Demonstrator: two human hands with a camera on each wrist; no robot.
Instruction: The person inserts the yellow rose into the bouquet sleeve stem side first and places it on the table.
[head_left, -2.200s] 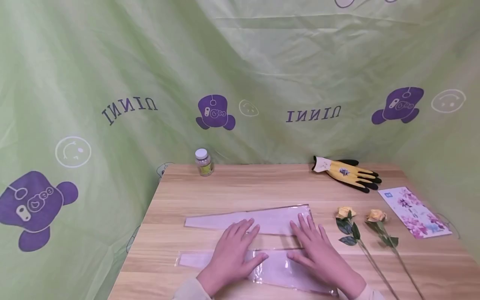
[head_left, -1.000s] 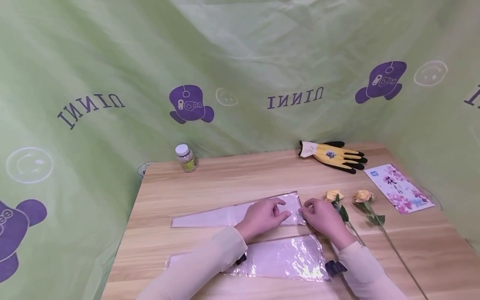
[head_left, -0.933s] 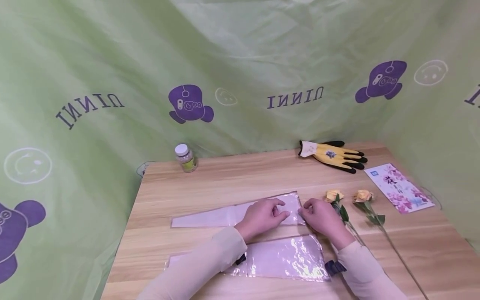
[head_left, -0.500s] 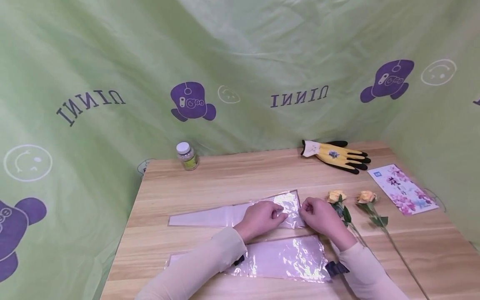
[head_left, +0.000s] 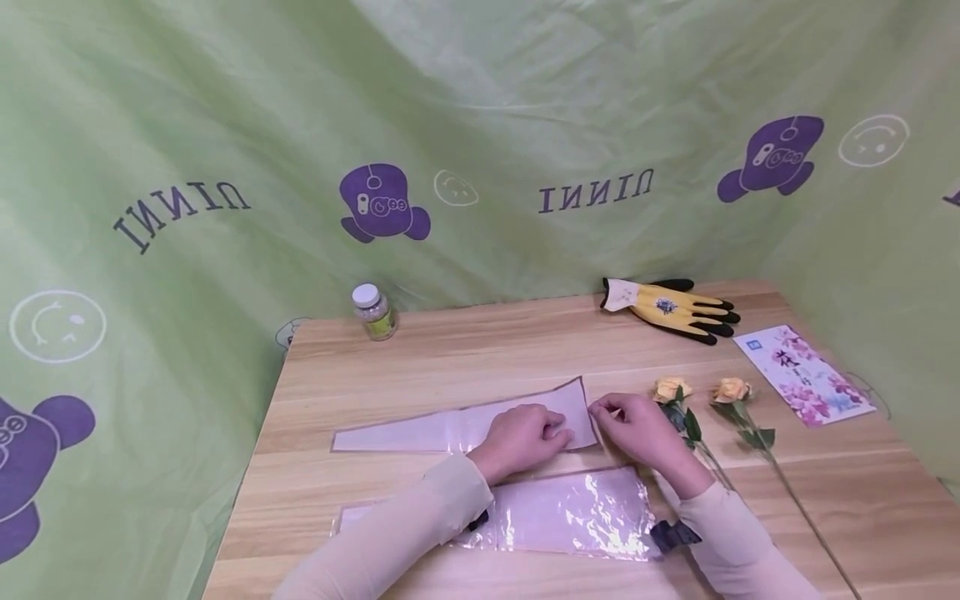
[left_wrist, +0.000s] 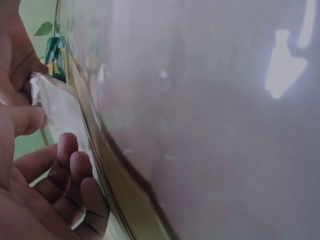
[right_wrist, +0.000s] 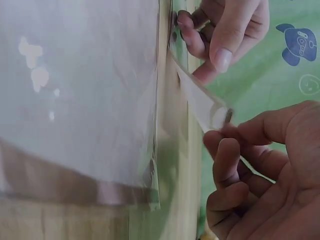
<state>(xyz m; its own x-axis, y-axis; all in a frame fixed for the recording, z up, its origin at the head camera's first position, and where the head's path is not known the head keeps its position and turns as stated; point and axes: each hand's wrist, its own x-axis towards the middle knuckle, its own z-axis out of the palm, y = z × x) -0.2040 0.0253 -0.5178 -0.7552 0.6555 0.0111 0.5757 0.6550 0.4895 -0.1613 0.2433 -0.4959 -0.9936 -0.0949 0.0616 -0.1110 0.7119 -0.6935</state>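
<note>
Currently R hand [head_left: 636, 427] has narrow grip, pinching wide-end edge of far tapered lilac plastic sleeve [head_left: 416, 432]; L hand [head_left: 521, 437] nr same end, can't tell its grip.

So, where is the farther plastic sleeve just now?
In the head view, the farther sleeve lies beyond the nearer sleeve, left of the roses, its wide end pinched by the right hand.

Bags [head_left: 397, 432] pale lilac, edged brown; table [head_left: 322, 358] tan, wood-grained. Curtain [head_left: 480, 108] green — printed purple and white. Glove [head_left: 648, 302] yellow and black, white-cuffed; roses [head_left: 671, 389] peach, leaves [head_left: 763, 438] green; card [head_left: 787, 387] white — pink-blossomed; jar lid [head_left: 366, 294] white.
</note>
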